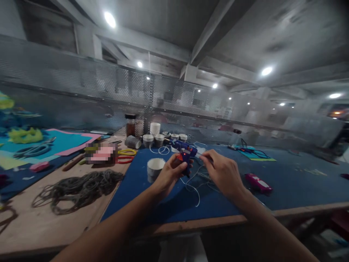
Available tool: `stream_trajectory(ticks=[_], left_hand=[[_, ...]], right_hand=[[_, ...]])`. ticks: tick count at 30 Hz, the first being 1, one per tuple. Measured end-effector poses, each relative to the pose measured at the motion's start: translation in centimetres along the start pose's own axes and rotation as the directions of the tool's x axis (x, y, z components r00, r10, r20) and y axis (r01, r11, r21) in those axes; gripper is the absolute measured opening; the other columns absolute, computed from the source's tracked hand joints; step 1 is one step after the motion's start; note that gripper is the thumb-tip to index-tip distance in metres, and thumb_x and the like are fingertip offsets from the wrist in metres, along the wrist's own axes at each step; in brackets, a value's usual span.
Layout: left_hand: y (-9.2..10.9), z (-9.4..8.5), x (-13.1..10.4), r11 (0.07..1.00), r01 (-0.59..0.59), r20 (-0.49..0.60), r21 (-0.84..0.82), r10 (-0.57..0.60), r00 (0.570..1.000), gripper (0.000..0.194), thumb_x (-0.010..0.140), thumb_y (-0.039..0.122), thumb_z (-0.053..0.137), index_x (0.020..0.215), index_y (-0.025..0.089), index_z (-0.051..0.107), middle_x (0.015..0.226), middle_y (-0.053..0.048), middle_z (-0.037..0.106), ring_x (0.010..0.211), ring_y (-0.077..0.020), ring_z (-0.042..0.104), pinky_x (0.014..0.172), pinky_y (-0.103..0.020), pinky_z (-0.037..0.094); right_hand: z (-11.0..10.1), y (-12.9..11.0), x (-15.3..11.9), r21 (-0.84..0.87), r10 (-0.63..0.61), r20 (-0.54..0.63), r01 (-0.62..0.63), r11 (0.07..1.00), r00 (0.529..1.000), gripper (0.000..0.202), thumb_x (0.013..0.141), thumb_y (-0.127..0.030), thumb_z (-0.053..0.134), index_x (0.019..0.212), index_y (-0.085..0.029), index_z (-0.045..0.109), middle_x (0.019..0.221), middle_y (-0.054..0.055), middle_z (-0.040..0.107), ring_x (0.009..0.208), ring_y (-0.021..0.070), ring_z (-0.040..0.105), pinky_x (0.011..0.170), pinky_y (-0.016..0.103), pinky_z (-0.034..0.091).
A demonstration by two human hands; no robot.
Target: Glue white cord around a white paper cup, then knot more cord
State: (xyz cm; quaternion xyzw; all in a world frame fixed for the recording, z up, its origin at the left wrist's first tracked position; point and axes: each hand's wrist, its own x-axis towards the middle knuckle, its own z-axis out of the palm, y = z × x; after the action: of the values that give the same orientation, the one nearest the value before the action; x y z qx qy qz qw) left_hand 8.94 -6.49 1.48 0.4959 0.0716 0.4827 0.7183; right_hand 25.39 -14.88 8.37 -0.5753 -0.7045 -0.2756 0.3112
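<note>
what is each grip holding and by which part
Left grip: blue plastic glue gun, by its handle. Right grip: apparently a slim pale stick, by its outer end.

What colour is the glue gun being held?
The glue gun is dark blue, in the head view.

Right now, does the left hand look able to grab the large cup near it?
Probably not without letting go first: the cup seems close and unblocked, but the left hand is gripping the blue glue gun.
</note>
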Motion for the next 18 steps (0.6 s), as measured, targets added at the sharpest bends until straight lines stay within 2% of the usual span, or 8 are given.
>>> stream_trajectory(ticks=[6, 14, 16, 18], left_hand=[[-0.7, -0.3, 0.1, 0.999, -0.008, -0.014, -0.037, 0.007, 1.000, 0.031, 0.080, 0.027, 0.075, 0.105, 0.021, 0.058, 0.105, -0.008, 0.069, 0.093, -0.0195, 0.065, 0.079, -0.032, 0.049], [-0.6, -0.4, 0.1, 0.999, -0.018, -0.028, -0.041, 0.017, 0.999, 0.032, 0.079, 0.028, 0.075, 0.105, 0.019, 0.058, 0.105, -0.009, 0.069, 0.092, -0.0198, 0.065, 0.077, -0.031, 0.051], [-0.5, -0.4, 0.1, 0.998, -0.020, -0.033, -0.056, 0.018, 0.999, 0.032, 0.079, 0.028, 0.075, 0.105, 0.019, 0.059, 0.105, -0.009, 0.070, 0.092, -0.0196, 0.066, 0.078, -0.031, 0.051], [-0.5, -0.3, 0.1, 0.997, -0.024, -0.046, -0.074, 0.021, 0.999, 0.034, 0.078, 0.027, 0.076, 0.106, 0.019, 0.060, 0.105, -0.009, 0.069, 0.094, -0.0201, 0.066, 0.079, -0.031, 0.052]], right_hand=[[-0.2, -0.1, 0.6, 0.061, 0.035, 0.086, -0.041, 0.997, 0.996, 0.014, 0.096, -0.031, 0.053, 0.090, -0.021, 0.061, 0.072, -0.001, 0.069, 0.063, 0.0155, 0.066, 0.060, 0.025, 0.036], [0.1, 0.6, 1.7, 0.120, 0.045, 0.179, -0.067, 0.991, 0.983, 0.020, 0.097, -0.037, 0.050, 0.089, -0.023, 0.062, 0.069, -0.004, 0.067, 0.060, 0.0138, 0.063, 0.060, 0.025, 0.038], [0.1, 0.6, 1.9, 0.072, 0.028, 0.154, -0.039, 0.997, 0.988, 0.019, 0.097, -0.036, 0.051, 0.090, -0.023, 0.063, 0.072, -0.002, 0.068, 0.063, 0.0158, 0.064, 0.062, 0.027, 0.040], [-0.1, 0.1, 1.6, 0.005, -0.023, 0.048, 0.023, 1.000, 0.999, 0.016, 0.095, -0.035, 0.054, 0.098, -0.022, 0.063, 0.086, 0.003, 0.070, 0.079, 0.0210, 0.066, 0.069, 0.030, 0.043]])
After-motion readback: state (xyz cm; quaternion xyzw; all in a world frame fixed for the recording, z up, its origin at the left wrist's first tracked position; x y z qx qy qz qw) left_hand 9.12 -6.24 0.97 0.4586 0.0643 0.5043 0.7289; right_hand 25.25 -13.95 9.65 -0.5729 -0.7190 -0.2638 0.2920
